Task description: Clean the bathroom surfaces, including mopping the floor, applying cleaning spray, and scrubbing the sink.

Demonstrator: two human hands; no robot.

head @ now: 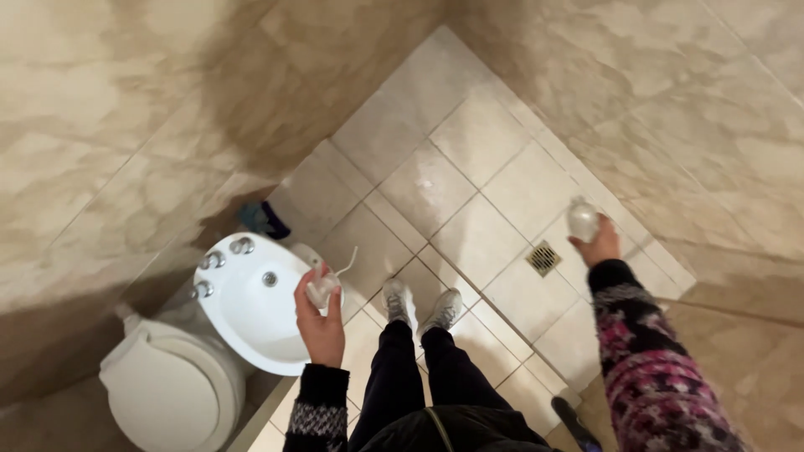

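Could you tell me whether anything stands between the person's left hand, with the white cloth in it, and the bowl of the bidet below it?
Nothing visible does. The left hand holds the white cloth over the near rim of the white bidet, whose bowl shows no other object in it. The right hand holds a pale bottle far off, above the floor drain.

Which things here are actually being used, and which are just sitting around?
In use:
left hand, grip shut on a white cloth, over the bidet
right hand, grip shut on a pale bottle

Just there:
toilet
floor drain
blue object behind the bidet, too blurred to tell what it is
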